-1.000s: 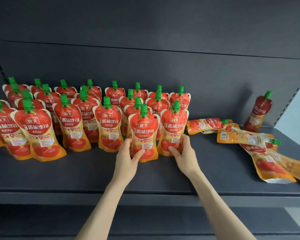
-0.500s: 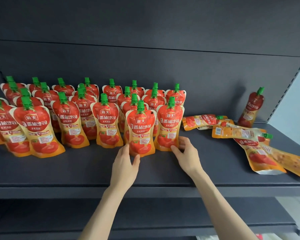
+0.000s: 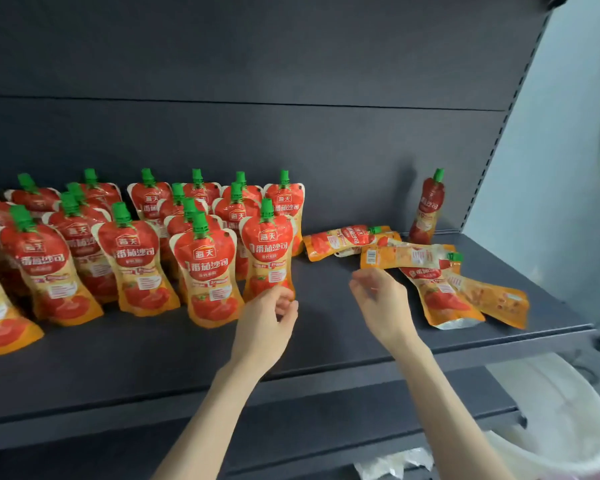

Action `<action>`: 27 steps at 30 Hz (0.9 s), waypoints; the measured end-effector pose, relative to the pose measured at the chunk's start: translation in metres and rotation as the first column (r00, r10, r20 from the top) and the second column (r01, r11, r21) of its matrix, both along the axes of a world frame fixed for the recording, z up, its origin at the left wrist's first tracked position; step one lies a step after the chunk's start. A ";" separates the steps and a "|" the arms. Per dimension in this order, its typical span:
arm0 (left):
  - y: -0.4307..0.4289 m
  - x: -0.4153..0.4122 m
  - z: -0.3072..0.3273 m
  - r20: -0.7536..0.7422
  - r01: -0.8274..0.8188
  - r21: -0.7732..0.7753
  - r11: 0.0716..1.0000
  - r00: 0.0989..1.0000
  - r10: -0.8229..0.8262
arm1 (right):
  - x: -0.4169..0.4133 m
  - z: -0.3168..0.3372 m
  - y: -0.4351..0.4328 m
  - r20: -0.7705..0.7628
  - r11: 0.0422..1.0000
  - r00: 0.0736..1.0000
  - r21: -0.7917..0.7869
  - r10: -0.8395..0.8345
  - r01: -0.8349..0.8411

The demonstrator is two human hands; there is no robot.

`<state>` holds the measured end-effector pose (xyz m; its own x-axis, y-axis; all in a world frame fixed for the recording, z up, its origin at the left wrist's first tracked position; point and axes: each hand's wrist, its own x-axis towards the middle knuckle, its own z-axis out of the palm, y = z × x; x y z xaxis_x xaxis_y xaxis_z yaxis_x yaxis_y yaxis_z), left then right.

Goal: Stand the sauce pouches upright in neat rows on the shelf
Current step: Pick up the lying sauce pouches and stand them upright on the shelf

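Several red and orange sauce pouches with green caps stand upright in rows on the left half of the dark shelf [image 3: 326, 344]. The rightmost front pouch [image 3: 269, 251] stands just behind my left hand [image 3: 267, 323], whose curled fingers hover at its base and hold nothing. My right hand [image 3: 381, 299] floats loosely curled above the shelf, empty, close to a pile of several lying pouches [image 3: 440, 292]. One pouch [image 3: 428, 209] leans upright against the back wall at the far right.
The shelf's right upright [image 3: 499, 140] and a pale wall close off the right side. A white bucket-like container [image 3: 561, 427] sits below the shelf at the lower right. A lower shelf edge [image 3: 361, 431] runs under my arms.
Both hands have let go of the two front pouches. My right hand has moved right toward the lying pouches, and the view has shifted right.
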<state>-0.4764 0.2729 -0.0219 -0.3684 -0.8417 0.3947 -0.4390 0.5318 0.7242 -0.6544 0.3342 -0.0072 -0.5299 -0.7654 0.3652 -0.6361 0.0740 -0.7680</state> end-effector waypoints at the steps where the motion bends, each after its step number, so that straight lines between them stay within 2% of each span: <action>1: -0.001 -0.013 0.003 0.006 0.015 -0.003 1.000 1.000 -0.015 | -0.010 0.002 0.001 -0.015 1.000 1.000 -0.001 -0.004 0.004; 6: -0.011 -0.084 0.005 0.035 0.052 -0.007 0.999 0.998 -0.052 | -0.071 0.009 0.002 -0.065 1.000 0.998 0.020 0.013 -0.011; 15: -0.027 -0.198 -0.011 0.007 0.019 0.026 0.999 1.000 -0.019 | -0.186 0.011 -0.020 -0.160 0.990 0.981 0.107 0.109 -0.093; 18: -0.033 -0.219 -0.009 0.056 0.029 0.021 0.999 0.998 -0.030 | -0.214 0.009 -0.032 -0.226 0.975 0.959 0.177 0.173 -0.134; 23: -0.050 -0.241 -0.010 0.193 0.129 0.079 0.988 0.971 -0.142 | -0.242 0.002 -0.043 -0.302 0.922 0.904 0.334 0.303 -0.197; 25: -0.058 -0.245 -0.015 0.243 0.135 0.061 0.989 0.959 -0.146 | -0.248 0.000 -0.047 -0.347 0.908 0.877 0.370 0.333 -0.198; 27: -0.064 -0.245 -0.018 0.293 0.130 0.017 0.991 0.947 -0.129 | -0.252 -0.001 -0.049 -0.315 0.906 0.886 0.361 0.340 -0.219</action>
<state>-0.7211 0.2093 -0.0394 -0.5736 -0.7783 0.2554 -0.5589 0.5998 0.5726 -0.9059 0.2851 -0.0085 -0.1532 -0.9655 0.2106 -0.8934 0.0443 -0.4471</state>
